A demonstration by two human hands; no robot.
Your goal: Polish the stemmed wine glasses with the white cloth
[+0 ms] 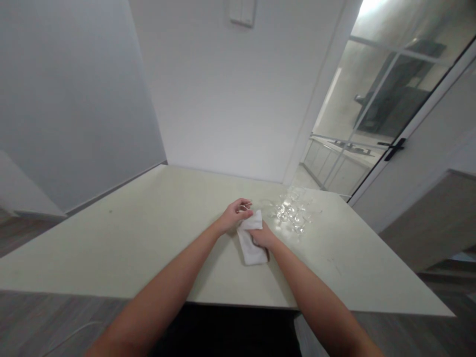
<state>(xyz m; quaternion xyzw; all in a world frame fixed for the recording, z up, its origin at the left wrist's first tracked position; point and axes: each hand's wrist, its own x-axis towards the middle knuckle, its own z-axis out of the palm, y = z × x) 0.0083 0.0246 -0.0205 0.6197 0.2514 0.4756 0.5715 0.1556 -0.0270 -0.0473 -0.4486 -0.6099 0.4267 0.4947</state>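
Both my arms reach out over a pale table [130, 233]. My left hand [235, 214] has its fingers curled round a small clear glass [246, 205] that is hard to make out. My right hand [262, 236] is closed on a white cloth [252, 243], whose upper end is pressed against the glass and whose lower end hangs toward the tabletop. A cluster of several clear stemmed glasses [293, 210] stands just right of my hands, near the table's far right corner.
White walls meet behind the table, with a switch plate [242, 11] high up. A glass-panelled door [394, 99] with a black handle [393, 148] stands at the right. A wooden counter [431, 223] lies beyond the table's right edge.
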